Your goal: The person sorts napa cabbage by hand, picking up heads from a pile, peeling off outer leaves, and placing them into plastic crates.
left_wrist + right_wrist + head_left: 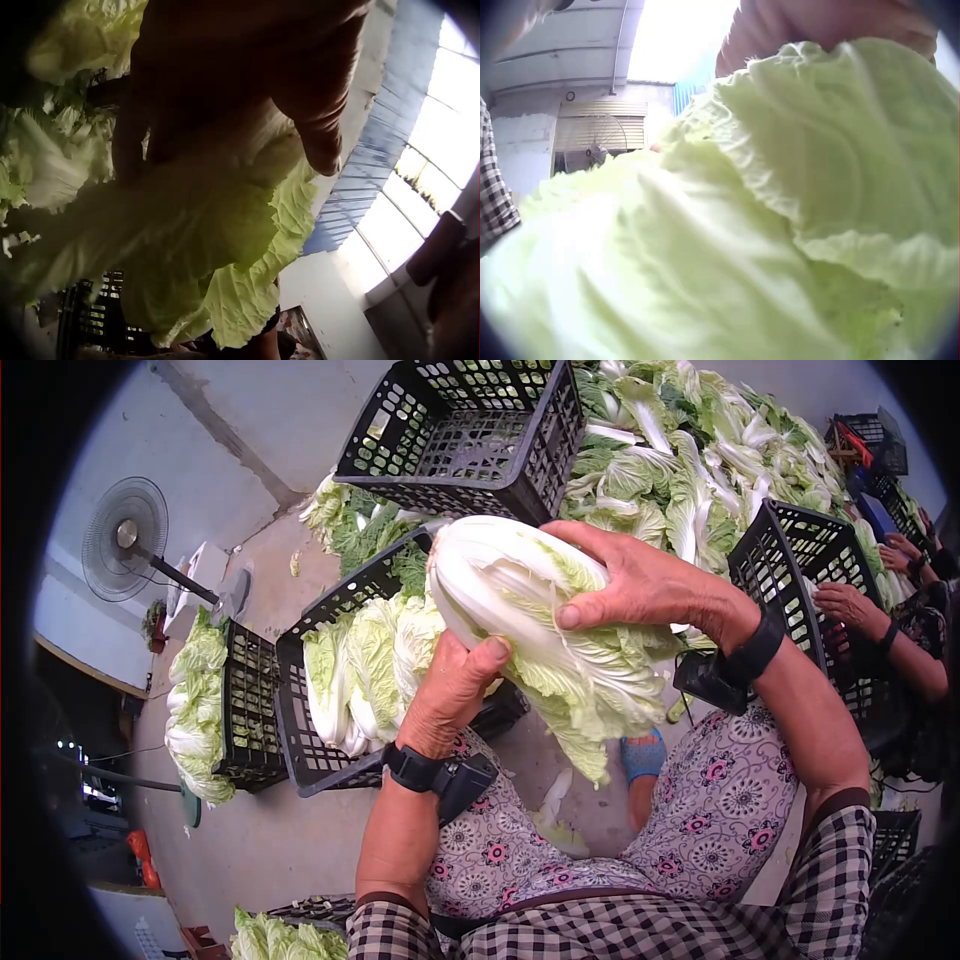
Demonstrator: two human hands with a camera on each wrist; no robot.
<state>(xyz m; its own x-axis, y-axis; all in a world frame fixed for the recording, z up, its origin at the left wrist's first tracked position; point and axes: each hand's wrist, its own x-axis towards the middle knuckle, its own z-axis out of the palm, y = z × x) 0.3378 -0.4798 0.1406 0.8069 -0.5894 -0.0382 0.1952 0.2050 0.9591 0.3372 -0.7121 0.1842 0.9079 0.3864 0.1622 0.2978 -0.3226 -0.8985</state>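
A large napa cabbage [530, 600] is held above the lap in the head view, its white base toward the upper left and its leafy end toward the lower right. My left hand [453, 690] grips it from below near the base, thumb on the near side. My right hand [650, 580] grips the upper right side, thumb across the leaves. In the left wrist view the left hand [232, 82] is dark against the cabbage's leaves [247, 277]. Pale leaves [705, 247] fill most of the right wrist view, with part of the right hand [817, 30] above them.
A black crate [285, 705] of cabbages stands left of the knees, another [245, 700] beyond it. Further off are a mostly bare crate [520, 470] and a big cabbage pile [690, 470]. At right stand a crate [800, 550] and another person's hand [848, 605]. A fan [127, 535] stands left.
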